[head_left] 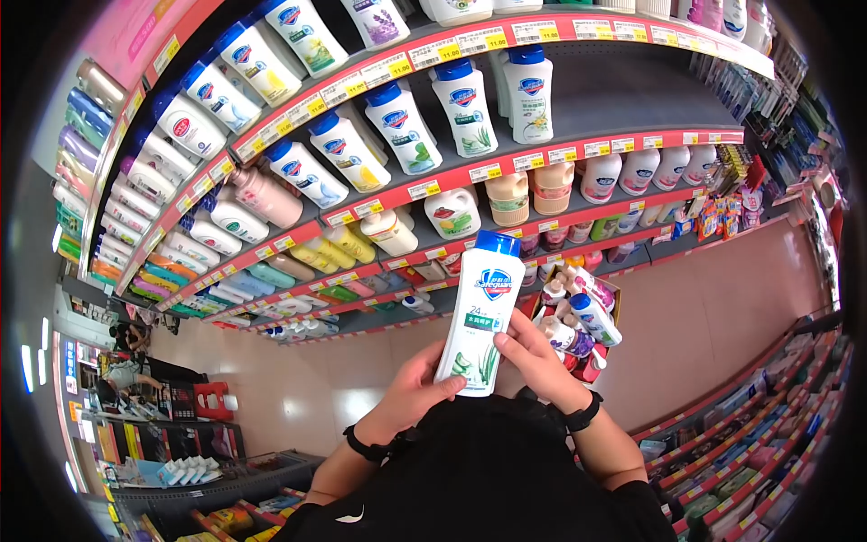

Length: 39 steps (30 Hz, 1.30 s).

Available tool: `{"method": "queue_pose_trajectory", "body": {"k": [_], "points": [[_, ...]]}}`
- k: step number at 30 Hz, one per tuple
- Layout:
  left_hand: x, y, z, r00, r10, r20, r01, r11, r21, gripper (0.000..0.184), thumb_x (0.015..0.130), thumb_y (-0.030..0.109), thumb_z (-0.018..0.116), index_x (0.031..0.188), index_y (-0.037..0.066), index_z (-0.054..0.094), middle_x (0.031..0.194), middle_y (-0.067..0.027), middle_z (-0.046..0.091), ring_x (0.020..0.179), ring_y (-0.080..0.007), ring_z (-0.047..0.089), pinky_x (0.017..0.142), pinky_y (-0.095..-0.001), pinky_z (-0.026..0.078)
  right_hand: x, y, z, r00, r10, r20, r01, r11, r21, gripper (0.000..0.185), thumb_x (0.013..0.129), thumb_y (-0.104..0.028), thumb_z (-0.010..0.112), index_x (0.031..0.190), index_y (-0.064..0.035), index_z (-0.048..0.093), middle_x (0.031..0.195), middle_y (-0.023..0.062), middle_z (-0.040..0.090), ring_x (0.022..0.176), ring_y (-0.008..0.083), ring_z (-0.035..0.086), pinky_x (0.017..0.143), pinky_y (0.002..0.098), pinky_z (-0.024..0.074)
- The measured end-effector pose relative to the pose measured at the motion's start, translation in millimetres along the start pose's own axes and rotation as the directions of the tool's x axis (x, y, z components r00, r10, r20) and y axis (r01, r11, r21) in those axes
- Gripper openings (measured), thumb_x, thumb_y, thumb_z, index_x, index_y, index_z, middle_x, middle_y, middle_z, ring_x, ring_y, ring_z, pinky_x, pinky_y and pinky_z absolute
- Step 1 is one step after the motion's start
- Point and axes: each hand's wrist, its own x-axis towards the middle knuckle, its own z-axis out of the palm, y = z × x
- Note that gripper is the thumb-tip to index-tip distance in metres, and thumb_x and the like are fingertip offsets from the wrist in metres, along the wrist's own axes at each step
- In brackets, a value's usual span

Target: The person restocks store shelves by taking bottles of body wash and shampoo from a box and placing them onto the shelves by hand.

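A white Safeguard body wash bottle (483, 303) with a blue cap and green aloe pictures is held upright in front of my chest, its label facing me. My left hand (417, 387) grips its lower left side, thumb across the front near the base. On the opposite side my right hand (535, 357) closes around the bottle, with the thumb on the label. Fingers behind the bottle are hidden. Beyond my right hand, on the floor, a box (616, 305) holds several bottles, among them a white one with a blue cap (593, 318).
Curved shelves with red price strips (506, 167) stand ahead, carrying rows of bottles such as a similar Safeguard bottle (464, 108). Low shelves of packaged goods (750, 443) rise at the right. A red basket (214, 400) and a person (131, 375) are farther left.
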Motion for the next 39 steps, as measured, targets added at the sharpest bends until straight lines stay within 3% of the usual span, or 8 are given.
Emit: {"method": "queue_pose_trajectory", "body": {"k": [15,21,23,28,32,34,36,39], "points": [[3,-5,7,0.997,-0.081,0.019,0.08,0.997,0.021,0.051,0.101,0.018,0.068,0.146,0.001,0.048,0.12,-0.005,0.064,0.094,-0.0084,0.06,0.077,-0.0256,0.051,-7,6,-9,0.992,0.12,-0.035,-0.119,0.993,0.009,0.052,0.107,-0.017,0.056,0.153,-0.0007,0.039,0.142,0.01,0.055,0.133,0.0185,0.051,0.112,0.0363,0.0418],[10,-20,16,0.997,0.076,-0.017,-0.075,0.996,0.045,0.053,0.099,0.014,0.07,0.145,-0.001,0.047,0.126,-0.0096,0.065,0.113,-0.0176,0.064,0.097,-0.0349,0.051,-10,-4,-16,0.995,0.095,0.02,-0.092,0.989,-0.118,0.067,0.096,-0.007,0.072,0.153,-0.0008,0.037,0.138,0.0111,0.06,0.128,0.0189,0.057,0.106,0.0359,0.0478],[14,-26,12,0.988,0.153,-0.028,-0.144,0.969,0.202,0.054,0.098,0.014,0.072,0.143,-0.002,0.048,0.131,-0.0114,0.064,0.123,-0.0214,0.061,0.105,-0.0396,0.048,-9,-11,-18,0.996,0.084,0.027,-0.078,0.982,-0.17,0.064,0.093,-0.006,0.075,0.148,-0.0036,0.041,0.133,0.0067,0.064,0.121,0.016,0.063,0.101,0.0345,0.052],[45,-9,1,0.971,0.24,0.01,-0.223,0.885,0.409,0.055,0.094,0.015,0.076,0.142,-0.001,0.052,0.132,-0.0152,0.063,0.124,-0.0222,0.061,0.104,-0.0389,0.049,0,-31,-19,0.997,0.08,-0.022,-0.083,0.933,-0.349,0.064,0.091,-0.007,0.076,0.148,-0.0023,0.045,0.125,0.0109,0.068,0.119,0.0189,0.064,0.098,0.0351,0.0524],[92,-5,-13,0.878,0.474,0.071,-0.437,0.731,0.525,0.061,0.091,0.017,0.078,0.143,0.001,0.052,0.131,-0.0181,0.063,0.119,-0.0285,0.065,0.101,-0.0363,0.05,23,-42,-27,0.974,-0.206,-0.092,0.051,0.595,-0.802,0.048,0.085,-0.014,0.081,0.127,-0.0033,0.062,0.109,0.0194,0.072,0.103,0.0332,0.071,0.087,0.038,0.0549],[107,19,-16,0.886,0.458,0.07,-0.405,0.694,0.595,0.064,0.091,0.018,0.077,0.147,0.002,0.049,0.134,-0.0192,0.062,0.119,-0.035,0.065,0.1,-0.0392,0.051,42,-50,-33,0.944,-0.329,-0.004,0.131,0.386,-0.913,0.045,0.085,-0.014,0.08,0.125,-0.0028,0.063,0.108,0.0198,0.072,0.101,0.0349,0.071,0.085,0.0391,0.0551],[129,33,-20,0.832,0.542,0.12,-0.482,0.598,0.64,0.065,0.094,0.019,0.073,0.151,0.004,0.045,0.135,-0.0222,0.061,0.119,-0.0392,0.063,0.098,-0.0432,0.052,63,-66,-36,0.965,-0.246,-0.092,0.036,0.473,-0.88,0.039,0.088,-0.011,0.077,0.123,-0.0034,0.063,0.11,0.02,0.071,0.102,0.0376,0.069,0.086,0.0419,0.0547],[165,48,-30,0.771,0.625,0.124,-0.53,0.522,0.669,0.068,0.096,0.02,0.068,0.156,0.006,0.037,0.134,-0.0247,0.062,0.116,-0.0423,0.063,0.093,-0.046,0.053,100,-86,-40,0.941,-0.339,0.022,0.12,0.27,-0.955,0.039,0.092,-0.008,0.072,0.129,-0.0034,0.06,0.116,0.0208,0.069,0.105,0.0366,0.07,0.087,0.0413,0.0547]]}}
